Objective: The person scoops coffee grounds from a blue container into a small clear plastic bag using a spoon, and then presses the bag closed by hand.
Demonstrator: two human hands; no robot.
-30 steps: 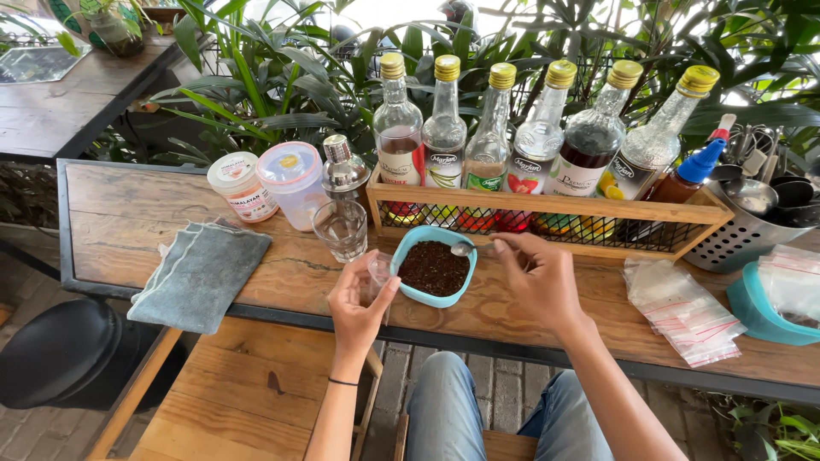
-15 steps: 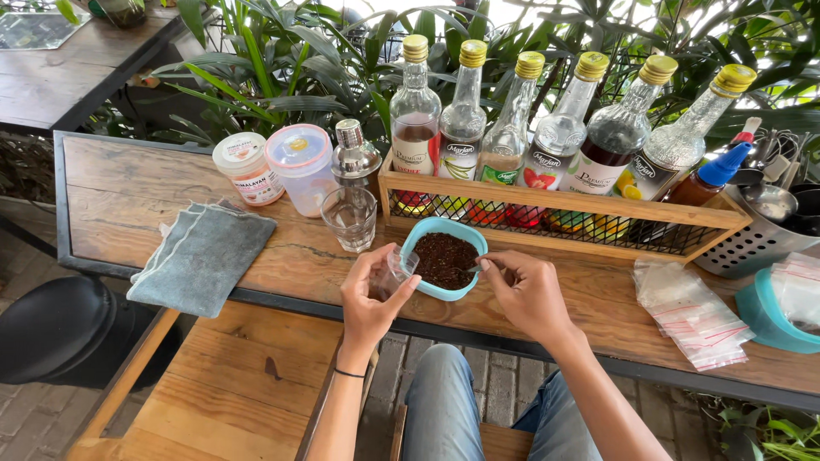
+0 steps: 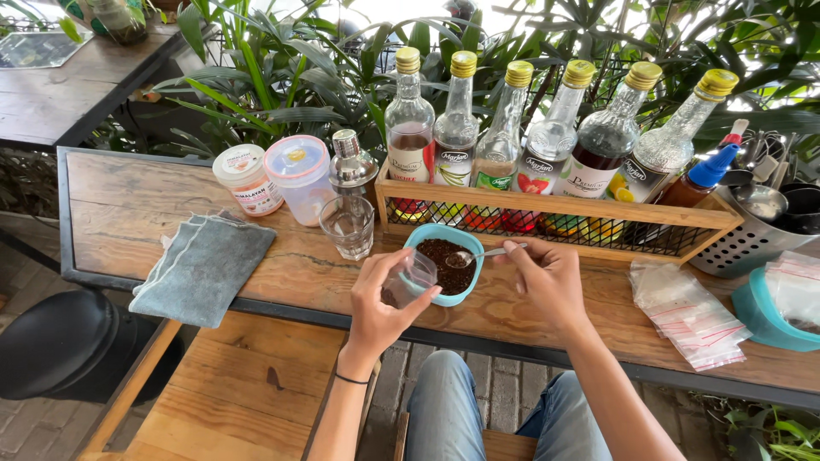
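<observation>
Both hands have closed in on the bowl (image 3: pixel 444 271) since the earlier frames: the left hand (image 3: pixel 380 303) now tips a small clear bag (image 3: pixel 410 275) against the bowl's near-left rim, and the right hand (image 3: pixel 547 280) has pushed the spoon (image 3: pixel 483 254) in over the dark grains. The left hand is clamped on the bag, thumb and fingers pinching it open; the right pinches the spoon handle. The hands stand apart, one on each side of the bowl, which sits on the counter (image 3: pixel 290 273) just near the rack of bottles (image 3: pixel 547 145).

By the look of it, filling has barely begun: the bowl is nearly full, the bag seems to hold little, and a heap of empty bags (image 3: pixel 688 312) lies to the right.

Whether the spoon carries grains is hard to tell. A second teal bowl (image 3: pixel 760 318) is cut off at the right edge, its contents hidden. What the glass (image 3: pixel 348 226) holds cannot be made out.
</observation>
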